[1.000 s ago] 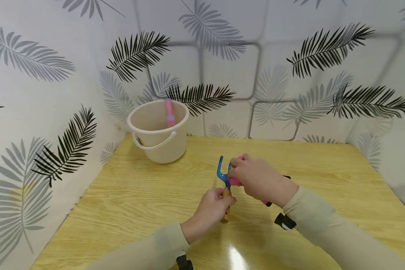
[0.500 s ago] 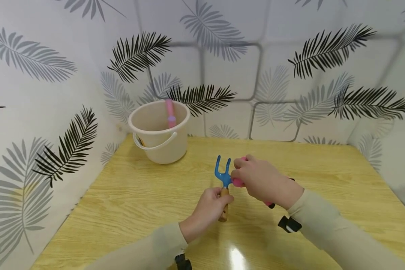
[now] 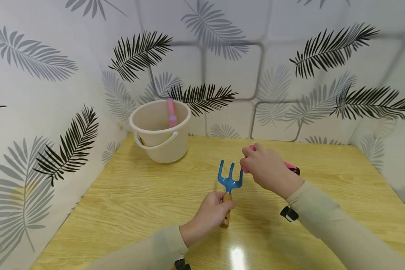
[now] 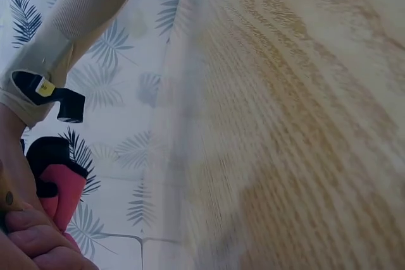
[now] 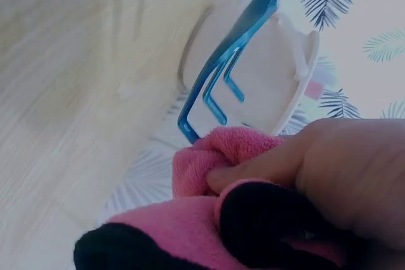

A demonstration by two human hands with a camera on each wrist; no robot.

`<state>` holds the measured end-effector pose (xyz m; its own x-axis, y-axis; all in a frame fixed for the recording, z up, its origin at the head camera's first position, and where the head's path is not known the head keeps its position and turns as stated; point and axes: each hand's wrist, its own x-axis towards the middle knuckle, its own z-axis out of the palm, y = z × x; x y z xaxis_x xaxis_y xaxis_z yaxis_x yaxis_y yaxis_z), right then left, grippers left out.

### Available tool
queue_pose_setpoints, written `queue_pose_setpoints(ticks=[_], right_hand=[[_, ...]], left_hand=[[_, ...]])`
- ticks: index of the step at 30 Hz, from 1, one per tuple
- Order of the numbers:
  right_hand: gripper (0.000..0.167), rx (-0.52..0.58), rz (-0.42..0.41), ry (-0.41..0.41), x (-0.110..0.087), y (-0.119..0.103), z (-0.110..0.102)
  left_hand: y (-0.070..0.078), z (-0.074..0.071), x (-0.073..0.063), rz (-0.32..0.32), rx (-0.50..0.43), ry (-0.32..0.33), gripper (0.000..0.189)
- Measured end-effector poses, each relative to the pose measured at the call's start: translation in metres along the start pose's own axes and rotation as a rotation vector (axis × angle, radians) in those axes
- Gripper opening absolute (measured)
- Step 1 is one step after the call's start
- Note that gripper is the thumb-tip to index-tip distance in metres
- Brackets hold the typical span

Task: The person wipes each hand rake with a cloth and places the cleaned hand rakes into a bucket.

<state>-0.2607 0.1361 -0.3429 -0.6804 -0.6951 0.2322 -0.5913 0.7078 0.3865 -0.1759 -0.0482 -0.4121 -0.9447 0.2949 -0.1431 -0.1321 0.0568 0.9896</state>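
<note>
My left hand [image 3: 209,213] grips the wooden handle of a blue three-pronged garden hand fork [image 3: 228,183], its prongs pointing away from me. Just to the right, my right hand [image 3: 266,167] holds a bunched pink cloth [image 3: 245,169] with black parts against the fork's rightmost prong. From the right wrist, the cloth [image 5: 240,147] looks fluffy and meets a prong tip of the fork [image 5: 221,55]. Most of the cloth is hidden under the right hand in the head view. Only the left fingers [image 4: 44,241] and a bit of handle show in the left wrist view.
A cream bucket [image 3: 172,150] with a white handle stands at the table's back left. A pink stick-like object [image 3: 171,110] leans inside it. Leaf-patterned wall covering [image 3: 229,116] rises behind and beside the wooden table [image 3: 138,202].
The right hand has moved up and to the right with the cloth, from the fork's neck to its right prong. All three prongs now show; the left hand keeps its grip.
</note>
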Motion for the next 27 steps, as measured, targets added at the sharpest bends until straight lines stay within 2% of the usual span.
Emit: queue_pose_setpoints(ticks=[4,11,15,20,27], right_hand=[[0.021,0.073,-0.057,-0.057,-0.003,-0.009,-0.007],[0.024,0.132,-0.172,-0.04,-0.006,-0.026,-0.022],[0.023,0.099,-0.163,-0.027,-0.001,-0.025,-0.02],[0.023,0.044,-0.105,-0.008,0.005,-0.018,-0.01],[0.025,0.165,-0.163,-0.034,0.002,-0.021,-0.013]], left_hand=[[0.0,-0.001,0.002,-0.008,-0.002,0.007,0.021],[0.001,-0.002,0.004,0.017,0.001,-0.009,0.02],[0.001,0.0,0.002,0.039,0.018,-0.019,0.019],[-0.002,0.004,0.0,0.054,0.054,-0.046,0.017],[-0.006,0.005,0.0,0.029,0.046,-0.03,0.018]])
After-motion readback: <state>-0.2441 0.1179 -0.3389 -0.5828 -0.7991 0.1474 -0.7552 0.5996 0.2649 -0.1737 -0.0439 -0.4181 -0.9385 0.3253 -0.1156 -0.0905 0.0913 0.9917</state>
